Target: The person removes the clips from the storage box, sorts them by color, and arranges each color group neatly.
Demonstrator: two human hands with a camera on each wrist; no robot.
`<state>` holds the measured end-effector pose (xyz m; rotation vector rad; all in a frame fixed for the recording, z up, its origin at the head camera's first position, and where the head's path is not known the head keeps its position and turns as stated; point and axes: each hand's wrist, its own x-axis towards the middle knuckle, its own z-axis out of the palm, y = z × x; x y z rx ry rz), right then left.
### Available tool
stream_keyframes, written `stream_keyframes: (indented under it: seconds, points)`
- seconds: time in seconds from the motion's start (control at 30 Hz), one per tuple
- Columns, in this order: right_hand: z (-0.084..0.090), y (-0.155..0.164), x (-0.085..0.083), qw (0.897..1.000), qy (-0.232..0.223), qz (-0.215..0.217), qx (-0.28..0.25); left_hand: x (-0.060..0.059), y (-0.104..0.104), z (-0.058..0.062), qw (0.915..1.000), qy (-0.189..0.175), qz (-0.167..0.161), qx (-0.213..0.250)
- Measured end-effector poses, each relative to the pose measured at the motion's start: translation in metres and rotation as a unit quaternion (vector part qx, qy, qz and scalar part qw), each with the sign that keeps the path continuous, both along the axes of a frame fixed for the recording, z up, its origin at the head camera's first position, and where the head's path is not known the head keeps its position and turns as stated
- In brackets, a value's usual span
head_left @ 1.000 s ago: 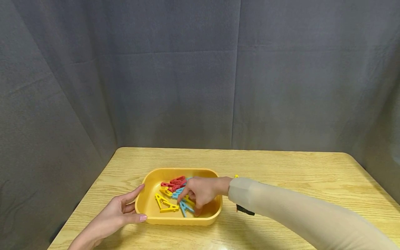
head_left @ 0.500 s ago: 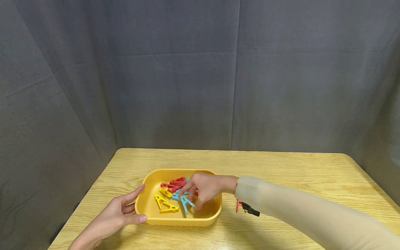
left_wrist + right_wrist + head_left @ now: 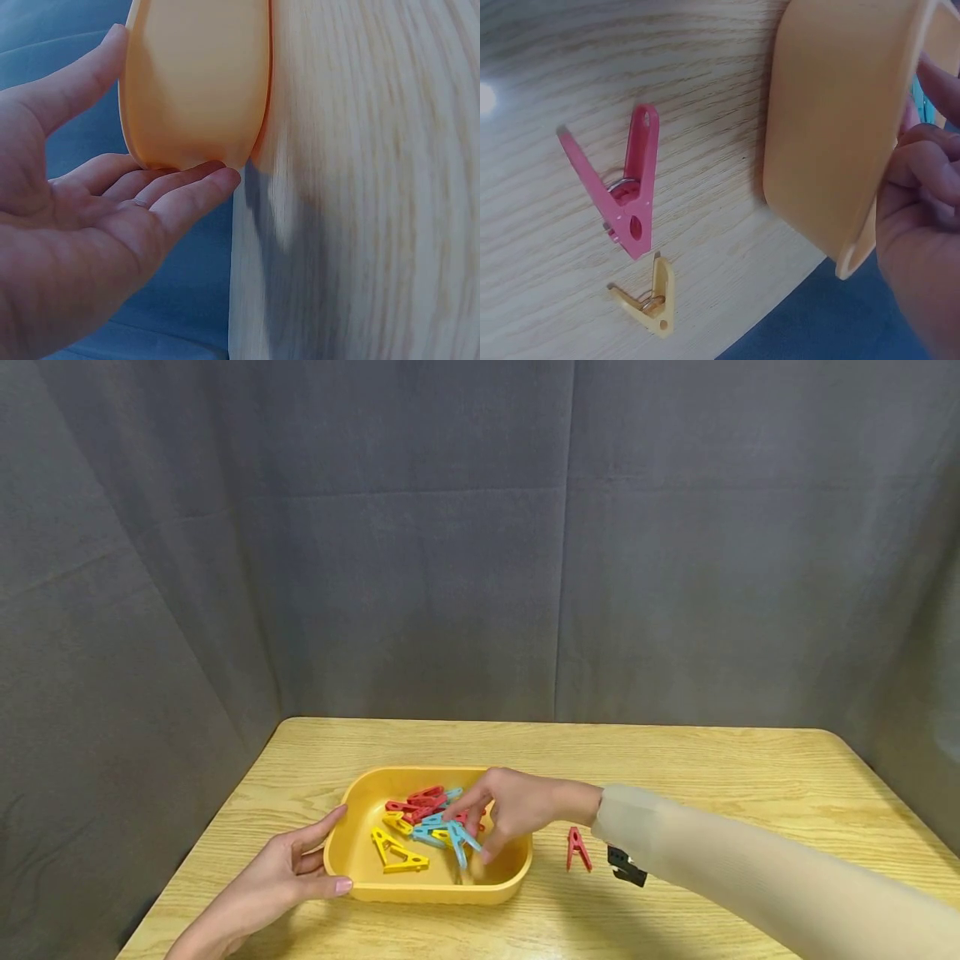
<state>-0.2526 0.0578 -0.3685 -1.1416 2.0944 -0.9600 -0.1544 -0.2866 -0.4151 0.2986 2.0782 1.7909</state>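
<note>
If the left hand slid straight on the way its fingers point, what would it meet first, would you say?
Nothing new: the left hand already touches the near-left corner of the yellow tray, fingers relaxed against its wall, so going on would likely just push the tray.

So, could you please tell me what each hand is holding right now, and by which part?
The right hand pinches a blue clothespin by one end, over the yellow tray. The left hand holds nothing; it rests against the tray's left end.

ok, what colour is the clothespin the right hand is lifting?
Light blue clothespin, pinched by the right hand; clearest in the head view.
</note>
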Motion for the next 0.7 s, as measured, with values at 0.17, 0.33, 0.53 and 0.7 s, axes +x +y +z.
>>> stream_keyframes:
  seconds: [0.17, 0.33, 0.53, 0.7]
  points:
    - [0.009, 0.010, 0.002, 1.000, -0.007, -0.015, -0.017, 0.000, 0.000, -0.001, 1.0000, 0.001, -0.001, 0.004]
    - [0.015, 0.021, 0.006, 0.999, -0.004, -0.048, -0.016, 0.000, -0.001, -0.001, 0.9999, 0.004, -0.005, 0.014]
    - [0.020, 0.040, 0.013, 0.996, -0.012, -0.086, -0.025, -0.001, -0.001, -0.001, 0.9999, 0.004, -0.007, 0.010]
    - [0.022, 0.054, 0.020, 0.993, -0.019, -0.107, -0.039, -0.001, -0.003, 0.000, 0.9999, -0.007, 0.004, -0.012]
